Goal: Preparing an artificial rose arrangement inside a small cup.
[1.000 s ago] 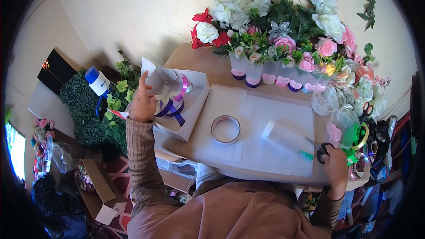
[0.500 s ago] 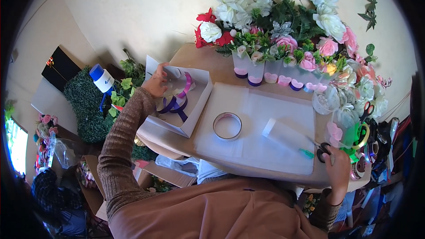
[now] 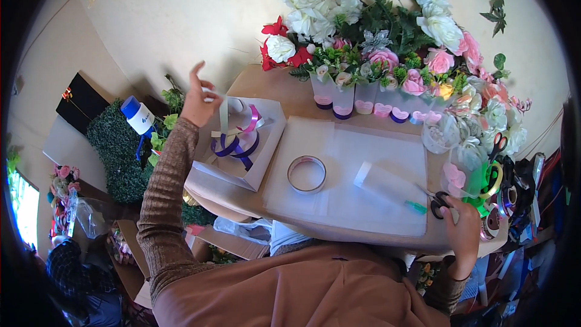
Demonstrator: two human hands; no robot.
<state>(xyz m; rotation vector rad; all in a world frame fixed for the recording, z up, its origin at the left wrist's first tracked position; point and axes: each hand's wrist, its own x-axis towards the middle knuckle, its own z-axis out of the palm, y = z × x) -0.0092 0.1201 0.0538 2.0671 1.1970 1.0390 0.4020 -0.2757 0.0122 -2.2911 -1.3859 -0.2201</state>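
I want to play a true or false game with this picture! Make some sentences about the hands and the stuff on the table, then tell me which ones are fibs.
1. The right hand holds black-handled scissors. True.
2. The tape roll is inside the box. False: the tape roll lies on the white sheets.
3. Purple ribbon lies in the white box. True.
4. The left hand is flat on the sheets. False: the left hand is raised near the white box.
5. The bottle has a red cap. False: the bottle has a blue cap.
6. Red flowers are next to a white rose. True.
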